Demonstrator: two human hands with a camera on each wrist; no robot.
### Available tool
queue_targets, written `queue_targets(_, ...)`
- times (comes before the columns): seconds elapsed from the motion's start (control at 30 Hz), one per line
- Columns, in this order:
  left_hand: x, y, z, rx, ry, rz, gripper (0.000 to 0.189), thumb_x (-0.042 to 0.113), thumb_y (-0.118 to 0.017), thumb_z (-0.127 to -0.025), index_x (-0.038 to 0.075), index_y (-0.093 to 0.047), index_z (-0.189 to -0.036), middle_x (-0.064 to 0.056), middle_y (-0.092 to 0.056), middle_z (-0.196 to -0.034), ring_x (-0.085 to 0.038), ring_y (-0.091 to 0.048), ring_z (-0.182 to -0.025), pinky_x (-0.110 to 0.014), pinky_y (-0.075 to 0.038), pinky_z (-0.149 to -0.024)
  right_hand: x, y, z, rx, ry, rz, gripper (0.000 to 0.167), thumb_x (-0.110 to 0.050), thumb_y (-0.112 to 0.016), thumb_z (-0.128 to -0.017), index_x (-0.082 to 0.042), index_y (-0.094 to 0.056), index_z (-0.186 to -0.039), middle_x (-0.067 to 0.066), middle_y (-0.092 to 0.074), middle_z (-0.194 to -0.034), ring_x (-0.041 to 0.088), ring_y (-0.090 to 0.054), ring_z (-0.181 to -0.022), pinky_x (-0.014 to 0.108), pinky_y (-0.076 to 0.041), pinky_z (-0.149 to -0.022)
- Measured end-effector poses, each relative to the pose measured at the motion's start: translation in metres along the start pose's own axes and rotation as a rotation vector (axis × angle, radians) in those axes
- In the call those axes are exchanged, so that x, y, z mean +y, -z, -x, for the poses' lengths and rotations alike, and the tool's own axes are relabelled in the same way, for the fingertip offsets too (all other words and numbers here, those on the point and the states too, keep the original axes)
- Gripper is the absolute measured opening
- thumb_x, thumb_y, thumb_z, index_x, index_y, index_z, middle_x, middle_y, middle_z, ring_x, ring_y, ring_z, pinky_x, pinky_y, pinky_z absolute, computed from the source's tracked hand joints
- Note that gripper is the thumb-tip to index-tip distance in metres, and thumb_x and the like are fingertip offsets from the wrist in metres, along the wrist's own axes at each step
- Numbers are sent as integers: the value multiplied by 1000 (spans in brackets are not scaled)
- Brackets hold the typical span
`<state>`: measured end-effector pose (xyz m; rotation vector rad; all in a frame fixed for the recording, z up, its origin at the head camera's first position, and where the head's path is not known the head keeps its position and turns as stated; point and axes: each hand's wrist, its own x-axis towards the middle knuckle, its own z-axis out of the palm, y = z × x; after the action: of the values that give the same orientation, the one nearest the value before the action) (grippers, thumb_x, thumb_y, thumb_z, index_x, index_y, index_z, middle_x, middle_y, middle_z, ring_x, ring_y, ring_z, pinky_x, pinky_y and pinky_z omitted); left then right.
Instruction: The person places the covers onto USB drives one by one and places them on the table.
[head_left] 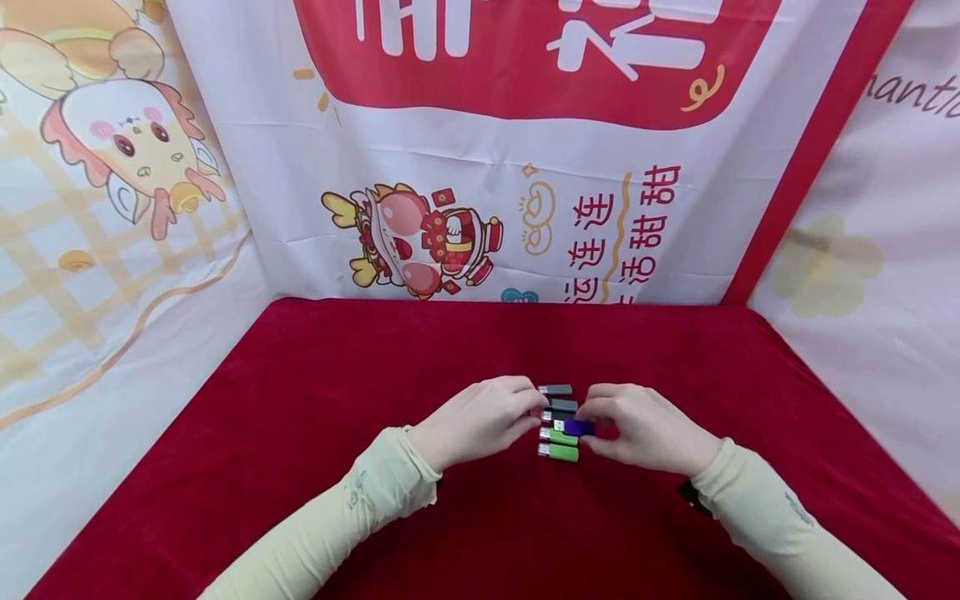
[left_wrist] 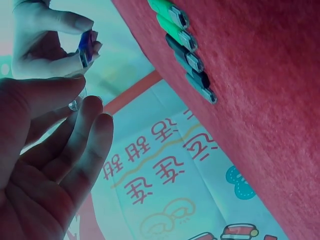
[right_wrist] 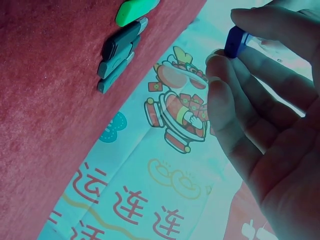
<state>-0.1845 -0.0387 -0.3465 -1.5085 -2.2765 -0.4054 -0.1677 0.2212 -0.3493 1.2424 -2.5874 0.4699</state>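
Between thumb and fingers my right hand [head_left: 637, 425] pinches a purple USB flash drive [head_left: 578, 427], its metal plug bare and facing left. My left hand [head_left: 483, 421] is just left of it, thumb and fingertips together on a small clear piece that looks like a cap [left_wrist: 75, 104], mostly hidden by the fingers. Below the hands lies a row of USB flash drives: a green one [head_left: 559, 452] nearest, another green one [head_left: 566, 437] behind it, then a black one [right_wrist: 120, 41] and grey ones [head_left: 556, 389] farthest away. Their plug ends point left.
A dark red cloth [head_left: 360, 358] covers the table. Printed white curtains stand at the back [head_left: 285, 183] and both sides. A small black object [head_left: 693, 497] shows beside the right sleeve.
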Motion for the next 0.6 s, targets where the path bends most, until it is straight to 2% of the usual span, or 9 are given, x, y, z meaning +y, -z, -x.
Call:
queue_targets(0.2, 2, -3, 0, -11, 1, 58, 11, 14, -71, -91, 11, -70, -102, 1, -64, -97, -9, -59, -85, -18, -48, -79, -3, -1, -2, 13, 19, -20, 23, -18, -87, -74, -15, -75, -94, -10, -59, -86, 8, -55, -65, 18, -48, -58)
queue_targets(0.6, 3, -6, 0, -6, -8, 62, 10, 12, -70, -91, 10, -70, -101, 2, -63, -96, -8, -59, -83, -17, -48, -77, -5, -3, -3, 30, 44, -12, 23, -17, -87, -74, -15, -75, -94, -9, -59, -85, 10, -55, -64, 18, -47, -57)
